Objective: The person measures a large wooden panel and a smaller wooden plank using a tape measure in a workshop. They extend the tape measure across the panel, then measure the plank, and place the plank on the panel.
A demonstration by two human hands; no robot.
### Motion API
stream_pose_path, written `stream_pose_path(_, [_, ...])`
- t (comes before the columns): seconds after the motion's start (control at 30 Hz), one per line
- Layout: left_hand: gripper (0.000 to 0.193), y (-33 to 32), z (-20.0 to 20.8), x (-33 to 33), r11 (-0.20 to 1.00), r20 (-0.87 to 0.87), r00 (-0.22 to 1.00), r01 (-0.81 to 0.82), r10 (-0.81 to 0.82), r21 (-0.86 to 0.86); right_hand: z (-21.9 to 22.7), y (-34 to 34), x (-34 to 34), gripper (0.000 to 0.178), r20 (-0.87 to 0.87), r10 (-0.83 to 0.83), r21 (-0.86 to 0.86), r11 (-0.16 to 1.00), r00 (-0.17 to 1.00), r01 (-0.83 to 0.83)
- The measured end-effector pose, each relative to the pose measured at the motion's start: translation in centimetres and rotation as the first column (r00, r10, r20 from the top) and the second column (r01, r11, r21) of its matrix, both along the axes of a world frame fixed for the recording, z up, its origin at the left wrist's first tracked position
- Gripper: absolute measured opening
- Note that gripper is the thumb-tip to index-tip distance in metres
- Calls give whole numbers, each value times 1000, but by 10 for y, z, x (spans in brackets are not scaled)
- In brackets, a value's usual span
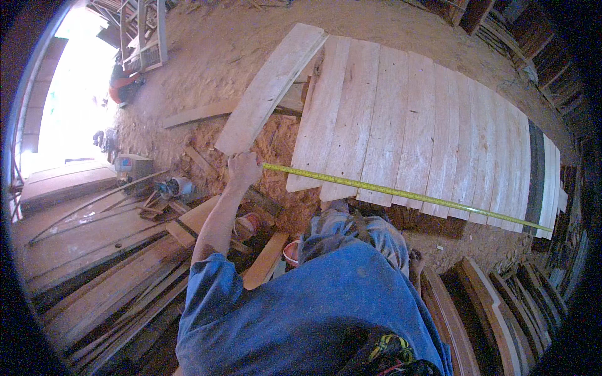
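Note:
My left hand is closed around one end of a yellow tape measure; whether the case sits inside my fist is hidden. The blade runs out straight to the right, across the near ends of a row of pale wooden boards laid side by side. Its far end reaches the last boards at the right. Just beyond my fist is the near end of a loose pale plank, lying at a slant over the row's left edge. A dark strip crosses the row near its right end. My right hand does not show.
Stacked timber lies at left, near a small metal-grey box and a blue-and-white container. Curved wooden pieces stand at lower right. A wooden frame leans at the far left. Reddish dirt covers the ground.

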State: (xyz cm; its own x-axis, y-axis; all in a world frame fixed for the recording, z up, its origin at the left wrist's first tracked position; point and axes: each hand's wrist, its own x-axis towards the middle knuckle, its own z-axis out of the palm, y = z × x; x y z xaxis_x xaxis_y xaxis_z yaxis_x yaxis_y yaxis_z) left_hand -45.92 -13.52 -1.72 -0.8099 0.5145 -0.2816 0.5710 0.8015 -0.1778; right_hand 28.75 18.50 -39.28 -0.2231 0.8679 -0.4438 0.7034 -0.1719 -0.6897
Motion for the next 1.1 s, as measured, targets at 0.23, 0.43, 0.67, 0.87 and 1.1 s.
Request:
stream_pose_path(0.23, [29, -9, -2, -1, 998, 3, 999, -41, 41, 44, 36, -6, -18, 25, 30, 47, -12, 999, 998, -47])
stream_pose_path(0.43, [29, -9, 4, -2, 997, 18, 998, -65, 65, 46, 81, -5, -45, 24, -186, -150, -248, 963, 971, 101])
stream_pose_path(0.67, [28, -5, 21, -2, 995, 35, 999, -38, 35, 94, 118, -8, -65, 22, -58, 4, -134, 991, 998, -12])
stream_pose_path(0.87, [24, -1, 38, -3, 994, 101, 991, -95, 89, 49, 130, -13, -69, 19, -1, 71, -112, 991, 997, -70])
stream_pose_path(1.1, [22, -18, 19, -9, 989, 92, 991, -108, 99, 105, 150, -20, -77, 18, -88, 71, -95, 992, 994, -79])
